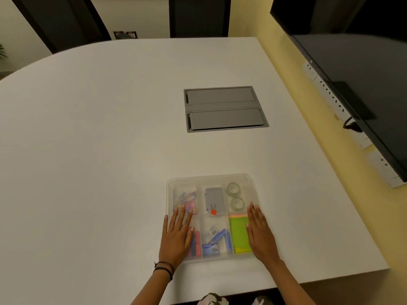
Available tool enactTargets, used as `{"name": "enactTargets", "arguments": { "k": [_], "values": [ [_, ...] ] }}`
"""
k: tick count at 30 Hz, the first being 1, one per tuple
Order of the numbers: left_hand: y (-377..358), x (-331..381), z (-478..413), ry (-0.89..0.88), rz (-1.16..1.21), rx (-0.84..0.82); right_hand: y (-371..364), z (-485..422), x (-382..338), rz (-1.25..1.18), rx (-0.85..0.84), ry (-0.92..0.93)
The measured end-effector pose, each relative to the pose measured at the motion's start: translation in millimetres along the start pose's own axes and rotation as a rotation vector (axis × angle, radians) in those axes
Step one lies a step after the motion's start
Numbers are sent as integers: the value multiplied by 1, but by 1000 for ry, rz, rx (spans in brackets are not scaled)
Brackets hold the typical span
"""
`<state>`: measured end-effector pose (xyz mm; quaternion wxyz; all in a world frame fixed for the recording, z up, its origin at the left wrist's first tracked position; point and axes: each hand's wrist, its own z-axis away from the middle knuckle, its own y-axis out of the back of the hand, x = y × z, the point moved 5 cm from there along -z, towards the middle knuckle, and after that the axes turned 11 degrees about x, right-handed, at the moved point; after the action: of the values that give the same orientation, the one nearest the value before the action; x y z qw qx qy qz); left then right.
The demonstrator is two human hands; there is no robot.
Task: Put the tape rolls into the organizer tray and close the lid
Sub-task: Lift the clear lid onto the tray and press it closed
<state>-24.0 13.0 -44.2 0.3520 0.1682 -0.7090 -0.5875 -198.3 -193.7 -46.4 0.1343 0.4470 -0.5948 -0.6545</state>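
A clear plastic organizer tray (170,188) lies on the white table near its front edge, with a translucent lid (211,178) lying flat over it. Two clear tape rolls (235,195) sit one behind the other in the far right compartment, seen through the lid. My left hand (177,236) rests flat, fingers spread, on the lid's left side. My right hand (259,233) rests flat on the lid's right side. Neither hand holds anything.
Under the lid are coloured paper clips (187,200), a grey stapler (213,200), red markers, blue staple boxes (217,242) and green sticky notes (239,234). A grey cable hatch (224,108) is set in the table farther back. A black screen (356,69) hangs at right.
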Motion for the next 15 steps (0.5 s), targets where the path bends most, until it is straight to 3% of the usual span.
{"name": "enactTargets", "arguments": {
  "k": [15],
  "values": [
    [-3, 1, -11, 22, -28, 0, -3, -9, 4, -51, 16, -22]
  ]
}}
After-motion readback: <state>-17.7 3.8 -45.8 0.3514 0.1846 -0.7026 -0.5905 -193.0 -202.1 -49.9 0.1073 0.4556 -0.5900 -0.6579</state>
